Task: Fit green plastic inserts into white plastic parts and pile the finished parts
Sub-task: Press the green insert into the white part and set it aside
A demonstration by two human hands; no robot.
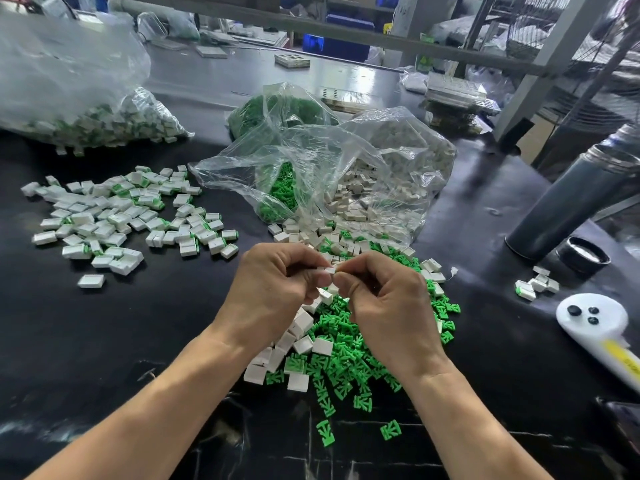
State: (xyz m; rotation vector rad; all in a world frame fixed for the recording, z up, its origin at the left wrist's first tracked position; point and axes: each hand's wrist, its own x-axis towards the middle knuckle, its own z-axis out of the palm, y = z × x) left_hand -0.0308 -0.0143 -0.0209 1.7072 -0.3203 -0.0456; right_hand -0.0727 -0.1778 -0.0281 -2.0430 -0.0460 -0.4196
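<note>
White part (329, 270) between two hands

We note tabletop (104, 341): black, smooth, faint sheen, scuffed at near edge. White parts (121, 216): matt plastic. Green inserts (346, 344): bright, smooth plastic. Bags (311, 161): clear, crinkled, glossy film. Flask (568, 199) near right edge: brushed metal, dull grey.

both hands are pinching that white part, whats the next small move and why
Probably press the hands together to seat the insert. The left hand and right hand both pinch one white part above the loose pile; no green shows on it, so it likely isn't ready for the finished pile.
</note>
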